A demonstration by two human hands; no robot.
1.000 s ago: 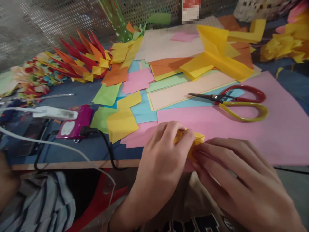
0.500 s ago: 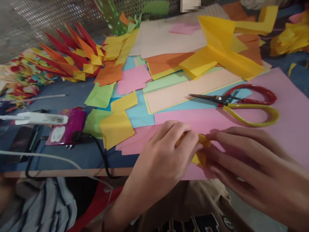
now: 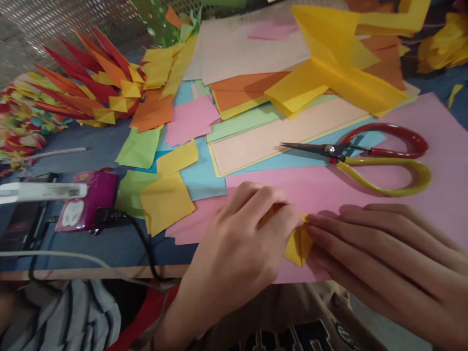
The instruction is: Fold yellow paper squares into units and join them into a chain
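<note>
Both hands pinching a small folded yellow paper piece (image 3: 299, 243), left hand (image 3: 241, 243) curling over it, right hand (image 3: 383, 258) pressing with flat fingertips, all sitting on big pink paper sheet (image 3: 402, 195) near table's front edge, red-and-yellow-handled scissors (image 3: 365, 156) lying just behind.

Single head-worn view, looking forward and down over a craft table.

The camera sits close above the person's left hand (image 3: 241, 243) and right hand (image 3: 383, 258). They fill the lower foreground and meet on a small folded yellow paper (image 3: 298, 246) near the front edge of the table (image 3: 91, 272). The view faces across the tabletop: scissors (image 3: 365, 156) lie mid-frame to the right, and a perforated metal screen (image 3: 54, 24) closes the far left corner.
</note>
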